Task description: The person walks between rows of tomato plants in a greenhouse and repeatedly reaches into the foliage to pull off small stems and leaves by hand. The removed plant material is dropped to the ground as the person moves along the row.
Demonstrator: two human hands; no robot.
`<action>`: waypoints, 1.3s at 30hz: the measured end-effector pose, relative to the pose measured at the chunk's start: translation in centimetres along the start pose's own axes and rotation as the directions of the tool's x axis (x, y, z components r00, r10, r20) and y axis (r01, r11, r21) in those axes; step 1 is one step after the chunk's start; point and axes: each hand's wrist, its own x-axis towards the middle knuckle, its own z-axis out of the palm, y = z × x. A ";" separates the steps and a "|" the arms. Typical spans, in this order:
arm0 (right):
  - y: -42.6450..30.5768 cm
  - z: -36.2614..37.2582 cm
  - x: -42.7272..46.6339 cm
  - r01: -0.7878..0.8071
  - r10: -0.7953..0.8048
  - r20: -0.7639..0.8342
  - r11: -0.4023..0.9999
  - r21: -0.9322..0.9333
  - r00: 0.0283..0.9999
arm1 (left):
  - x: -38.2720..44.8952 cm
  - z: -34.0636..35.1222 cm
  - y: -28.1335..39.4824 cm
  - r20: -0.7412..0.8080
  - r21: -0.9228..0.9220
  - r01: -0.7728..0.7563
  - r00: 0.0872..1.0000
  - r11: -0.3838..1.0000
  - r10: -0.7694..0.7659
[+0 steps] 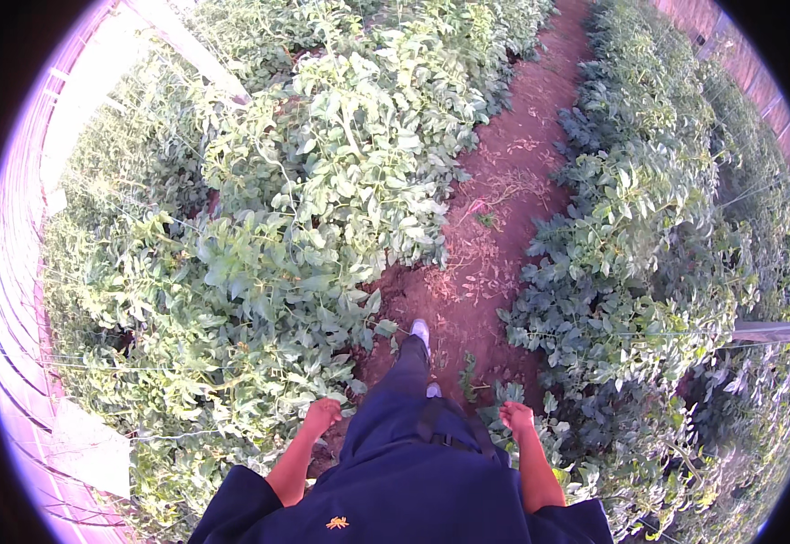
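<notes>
My left hand (pixel 325 415) is curled closed beside my hip, close to the leaves of the left row of tomato plants (pixel 259 258). On the other side, my right hand (pixel 517 416) is also curled, near the low leaves of the right row of plants (pixel 612 224). Nothing shows in either fist. Between the rows runs a reddish dirt path (pixel 435 292), where one white shoe (pixel 420 332) is well ahead of the other shoe (pixel 433 390).
Dry plant litter (pixel 497 197) lies along the path, with a cut green sprig (pixel 467 377) by my feet. Thin strings stretch through the foliage. A pale post (pixel 191 51) rises at upper left, and another post (pixel 772 332) stands at right.
</notes>
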 end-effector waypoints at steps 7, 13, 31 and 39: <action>-3.2 -1.4 3.6 -0.030 0.036 -0.058 0.994 0.104 0.998 | 13.3 7.8 22.6 -0.006 0.183 -0.453 0.887 0.872 0.462; -12.1 -0.2 4.9 -0.069 0.093 -0.114 0.978 0.195 0.989 | 26.4 13.3 42.0 -0.078 0.423 -0.723 0.571 0.546 0.817; -42.2 4.7 12.8 0.070 -0.060 -0.084 0.990 0.119 0.995 | 44.6 17.2 76.6 -0.430 0.253 -0.374 0.783 0.892 0.450; -51.8 3.1 18.7 0.053 -0.054 -0.009 0.995 -0.090 0.998 | 52.3 16.0 78.0 -0.674 0.461 -0.205 0.552 0.864 0.491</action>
